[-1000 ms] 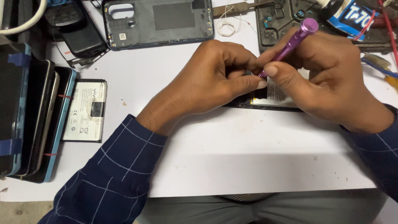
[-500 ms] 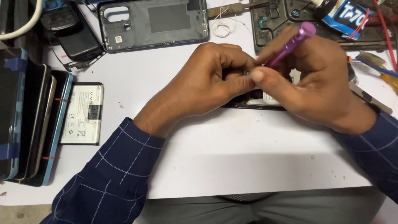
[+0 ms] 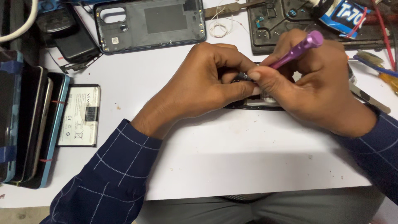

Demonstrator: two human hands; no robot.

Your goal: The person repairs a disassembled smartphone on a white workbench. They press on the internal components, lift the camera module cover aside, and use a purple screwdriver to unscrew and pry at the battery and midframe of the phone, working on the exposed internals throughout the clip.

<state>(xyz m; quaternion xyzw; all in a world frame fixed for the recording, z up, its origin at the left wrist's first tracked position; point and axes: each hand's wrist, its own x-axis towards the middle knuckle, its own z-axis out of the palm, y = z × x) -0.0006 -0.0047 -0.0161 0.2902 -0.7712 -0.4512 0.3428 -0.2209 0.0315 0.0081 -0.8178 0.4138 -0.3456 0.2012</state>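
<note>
My right hand (image 3: 315,85) grips a purple screwdriver (image 3: 296,50), its tip pointing down and left toward the spot between my two hands. My left hand (image 3: 207,85) is curled, fingertips pressing on an opened black phone (image 3: 259,103) that lies on the white table (image 3: 232,153). Most of the phone is hidden under both hands; only its lower edge and a bit of its inside show. The screwdriver tip is hidden by my fingers.
A grey phone back cover (image 3: 151,23) lies at the top. A white battery (image 3: 81,116) rests left beside a stack of phones (image 3: 25,124). A dark tray (image 3: 273,20) with parts, a blue-white tube (image 3: 342,14) and tools (image 3: 373,66) sit at the upper right.
My hands have stayed on the phone; the screwdriver handle has tilted slightly. The view has shifted a little, otherwise the table looks the same.
</note>
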